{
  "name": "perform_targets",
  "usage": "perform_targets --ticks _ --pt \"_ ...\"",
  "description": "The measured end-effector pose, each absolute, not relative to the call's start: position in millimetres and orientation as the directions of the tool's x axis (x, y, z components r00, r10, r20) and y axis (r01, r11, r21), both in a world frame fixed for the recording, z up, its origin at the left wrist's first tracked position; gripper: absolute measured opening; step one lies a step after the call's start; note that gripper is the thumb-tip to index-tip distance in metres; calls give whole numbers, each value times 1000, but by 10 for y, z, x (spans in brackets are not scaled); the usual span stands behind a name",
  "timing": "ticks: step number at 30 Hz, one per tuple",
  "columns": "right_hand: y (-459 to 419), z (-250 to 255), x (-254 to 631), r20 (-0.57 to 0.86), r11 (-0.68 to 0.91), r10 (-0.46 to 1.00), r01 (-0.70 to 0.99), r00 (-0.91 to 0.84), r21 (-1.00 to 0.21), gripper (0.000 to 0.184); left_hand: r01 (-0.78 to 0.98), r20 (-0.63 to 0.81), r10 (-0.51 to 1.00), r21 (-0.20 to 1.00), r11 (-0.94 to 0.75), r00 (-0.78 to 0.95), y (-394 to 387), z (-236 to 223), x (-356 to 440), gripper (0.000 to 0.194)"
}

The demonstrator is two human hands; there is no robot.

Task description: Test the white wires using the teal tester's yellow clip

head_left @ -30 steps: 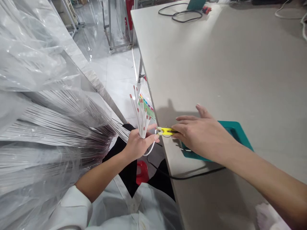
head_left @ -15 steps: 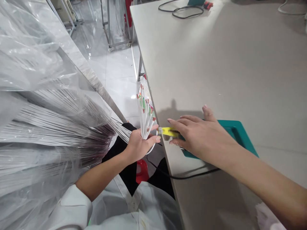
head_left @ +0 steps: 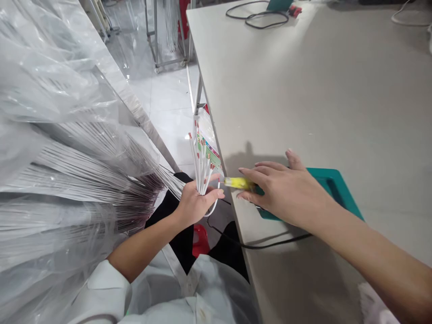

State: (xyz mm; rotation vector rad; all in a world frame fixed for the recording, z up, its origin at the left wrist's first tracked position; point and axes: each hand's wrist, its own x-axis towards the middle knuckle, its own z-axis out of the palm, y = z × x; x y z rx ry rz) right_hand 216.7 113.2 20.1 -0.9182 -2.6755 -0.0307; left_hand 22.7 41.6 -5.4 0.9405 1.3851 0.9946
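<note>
closest to me is the rolled pale sleeve on my left arm; from it the bare forearm slants up and to the right. my right forearm reaches in from the lower right corner, over the surface, wrist fairly straight.

my left hand is closed round a bundle of white wires, just off the edge of the surface, their red-tipped ends fanning upward. one white wire bends out below and curls up by my thumb.

my right hand is palm down, thumb and forefinger spread on either side of a blurred yellow tool, little finger lifted; i can't tell whether it grips. the tool points at the bent wire's end, close by, though i can't tell if they touch.

partly under that hand sits a teal tray, with a black cable running nearby. to my left, more wires lie under clear plastic. farther off are a coiled cord on the surface's far end and a wheeled rack on the floor.
</note>
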Motion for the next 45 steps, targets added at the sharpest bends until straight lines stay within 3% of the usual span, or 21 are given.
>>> perform_targets --ticks 4,8,12,15,18,21,24,26,30,38,42,45 --pt "1005 339 2095 404 808 575 573 -711 -139 33 -115 -360 930 929 351 -70 362 0 195 34" --pt "763 404 1933 507 775 627 540 -592 -328 16 -248 -365 931 904 348 -25 318 84 162 24" --pt "609 336 1780 375 623 766 462 -522 -631 14 -299 -313 947 899 320 71 260 116 132 22" --pt "568 252 1705 339 509 833 366 -436 -779 12 -275 -315 943 902 334 111 222 117 121 23" --pt "536 157 1653 320 399 898 255 -302 -881 14 -238 -321 939 909 341 120 211 121 127 22" --pt "506 68 1618 154 169 966 56 -210 -984 7 -227 -324 937 910 347 133 219 124 139 22" --pt "502 27 1622 -26 -68 954 -131 -298 -989 8 -249 -342 930 897 365 133 219 128 142 24" --pt "519 43 1654 -71 -140 925 -162 -374 -977 11 -237 -350 929 899 369 118 210 127 135 25" --pt "576 143 1762 -19 -66 949 -141 -314 -988 18 -163 -362 926 912 375 106 176 100 107 24" --pt "569 331 1793 177 203 949 78 -262 -976 9 -105 -369 928 926 363 -47 134 79 47 30" --pt "479 348 1669 282 373 881 191 -381 -908 12 -16 -279 959 960 280 47 128 113 97 20" --pt "431 312 1609 283 410 858 241 -428 -880 8 41 -228 959 974 224 168 118 99 151 18"
